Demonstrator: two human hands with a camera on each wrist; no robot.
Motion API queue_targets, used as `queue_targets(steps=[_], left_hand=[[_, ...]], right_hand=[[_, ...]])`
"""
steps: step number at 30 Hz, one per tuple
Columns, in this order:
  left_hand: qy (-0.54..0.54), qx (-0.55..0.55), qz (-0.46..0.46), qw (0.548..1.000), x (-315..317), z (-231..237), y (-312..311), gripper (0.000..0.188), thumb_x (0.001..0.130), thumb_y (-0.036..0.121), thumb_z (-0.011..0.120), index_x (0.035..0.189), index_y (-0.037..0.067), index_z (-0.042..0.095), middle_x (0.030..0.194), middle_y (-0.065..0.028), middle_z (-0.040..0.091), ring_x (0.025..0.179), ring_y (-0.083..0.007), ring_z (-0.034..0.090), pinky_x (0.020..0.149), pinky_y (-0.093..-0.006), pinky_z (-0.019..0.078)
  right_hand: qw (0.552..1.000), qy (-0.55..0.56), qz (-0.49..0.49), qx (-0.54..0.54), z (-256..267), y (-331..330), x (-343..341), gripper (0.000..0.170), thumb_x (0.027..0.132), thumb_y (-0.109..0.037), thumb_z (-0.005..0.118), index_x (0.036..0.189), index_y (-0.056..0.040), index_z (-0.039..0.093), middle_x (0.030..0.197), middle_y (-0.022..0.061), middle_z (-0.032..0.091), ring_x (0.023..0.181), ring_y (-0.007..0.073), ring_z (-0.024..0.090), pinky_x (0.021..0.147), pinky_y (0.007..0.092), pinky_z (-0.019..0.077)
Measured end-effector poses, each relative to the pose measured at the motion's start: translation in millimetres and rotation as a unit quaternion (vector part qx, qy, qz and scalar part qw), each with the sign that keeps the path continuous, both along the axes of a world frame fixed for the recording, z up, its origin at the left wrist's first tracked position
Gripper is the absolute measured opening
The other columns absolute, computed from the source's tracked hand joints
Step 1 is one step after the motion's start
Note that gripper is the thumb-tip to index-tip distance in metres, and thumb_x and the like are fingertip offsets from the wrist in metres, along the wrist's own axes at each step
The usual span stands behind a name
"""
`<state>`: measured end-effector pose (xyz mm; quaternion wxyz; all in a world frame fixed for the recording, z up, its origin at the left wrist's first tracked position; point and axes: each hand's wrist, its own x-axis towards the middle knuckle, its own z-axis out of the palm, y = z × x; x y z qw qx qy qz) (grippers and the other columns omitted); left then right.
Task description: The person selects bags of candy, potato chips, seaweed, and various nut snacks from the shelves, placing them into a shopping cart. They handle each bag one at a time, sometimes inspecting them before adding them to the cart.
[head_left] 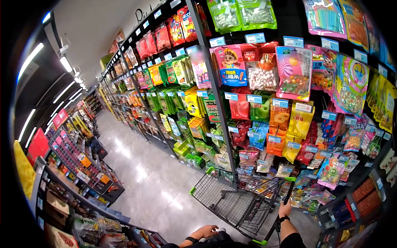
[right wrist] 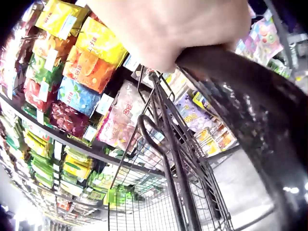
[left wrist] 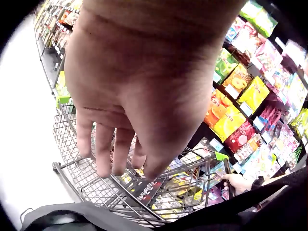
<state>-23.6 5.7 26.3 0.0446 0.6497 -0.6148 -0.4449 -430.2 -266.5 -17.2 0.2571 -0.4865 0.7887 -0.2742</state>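
Note:
My right hand (head_left: 285,210) grips the black handle (head_left: 291,191) of a wire shopping cart (head_left: 215,198) with green corners. In the right wrist view the same hand (right wrist: 187,24) wraps over the dark handle bar (right wrist: 240,91), and the cart's metal frame (right wrist: 168,144) runs below it. My left hand (head_left: 208,231) hangs in front of the body, left of the handle, with nothing in it. Seen close in the left wrist view, this hand (left wrist: 139,91) has its fingers loosely bent downward, overlapping the cart basket (left wrist: 72,130) behind it.
Tall shelves (head_left: 225,136) of hanging bagged candy stand along the right, close beside the cart. A grey tiled aisle floor (head_left: 136,169) stretches ahead to the left. Lower display racks (head_left: 82,165) line the left side, with packaged goods (head_left: 95,227) at the near left.

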Motion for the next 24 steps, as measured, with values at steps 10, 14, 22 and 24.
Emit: queue_targets(steps=[10,14,22,24], left_hand=[[-0.015,-0.043,-0.089,0.995,129.2,-10.0,-98.7,0.052,0.091,0.045,0.063,0.127,0.007,0.061,0.114,-0.0175,0.07,0.109,-0.0376,0.065,0.092,-0.0443,0.0521],[-0.02,-0.048,-0.133,0.99,185.6,-47.2,-131.5,0.053,0.09,0.045,0.063,0.128,0.008,0.061,0.116,-0.0161,0.07,0.11,-0.0366,0.064,0.093,-0.0444,0.0522],[0.032,-0.078,-0.239,0.967,206.4,-56.7,-180.2,0.041,0.09,0.033,0.064,0.121,0.007,0.063,0.105,-0.0203,0.069,0.1,-0.0401,0.065,0.084,-0.0473,0.0524],[0.061,-0.097,-0.218,0.969,193.2,-39.9,-188.4,0.039,0.09,0.029,0.066,0.121,0.006,0.062,0.097,-0.0193,0.07,0.091,-0.0413,0.066,0.081,-0.0463,0.0528]], right_hand=[[0.984,0.128,-0.085,0.09,-19.8,82.5,5.2,0.059,0.088,-0.02,0.073,0.138,-0.0034,0.046,0.108,0.0218,0.07,0.091,0.0388,0.069,0.076,0.05,0.0573],[0.972,0.179,-0.12,0.09,-4.6,172.0,33.4,0.049,0.092,-0.018,0.065,0.136,-0.0057,0.046,0.107,0.0204,0.067,0.094,0.0398,0.067,0.08,0.0512,0.0551],[0.948,0.171,-0.168,0.208,-19.8,238.7,40.8,0.046,0.094,-0.028,0.06,0.129,0.0007,0.048,0.106,0.0249,0.067,0.099,0.043,0.066,0.083,0.052,0.0543],[0.951,0.119,-0.138,0.249,-49.0,233.6,13.2,0.045,0.091,-0.022,0.061,0.126,0.0024,0.049,0.112,0.0263,0.067,0.106,0.0427,0.065,0.089,0.0502,0.0541]])
